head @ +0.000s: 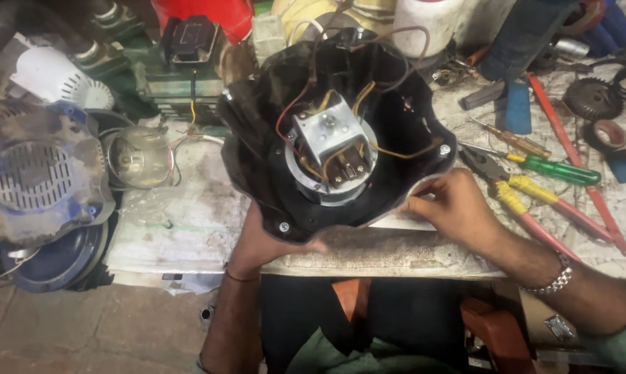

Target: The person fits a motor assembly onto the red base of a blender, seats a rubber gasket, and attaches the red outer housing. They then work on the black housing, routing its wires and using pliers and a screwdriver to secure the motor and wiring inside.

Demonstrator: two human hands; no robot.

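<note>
- The workbench (188, 235) is covered in worn, stained paper and crowded with tools and parts.
- A black plastic appliance base housing (257, 145), wavy-edged and turned open side up, sits at the front middle of the bench, tilted toward the camera.
- Inside it, a grey metal motor (330, 135) stands at the centre on a pale ring, with red, yellow and brown wires (396, 154) looping around it.
- To the far left lies a blue and grey fan cover (29, 176) with a slotted grille; beside it is a round clear dome (138, 158).
- The left hand (268, 242) comes up from below with a straight forearm and is clamped on the housing's lower left rim, thumb over the edge; the fingers seem to be underneath, out of view.
- The right hand (455, 204) reaches in from the right, wrist bent and wearing a metal bracelet (556, 279), fingers curled together and pinching the housing's lower right rim.
- Right of that hand lie yellow-handled pliers (513, 190) and a green-handled screwdriver (558, 170).
</note>
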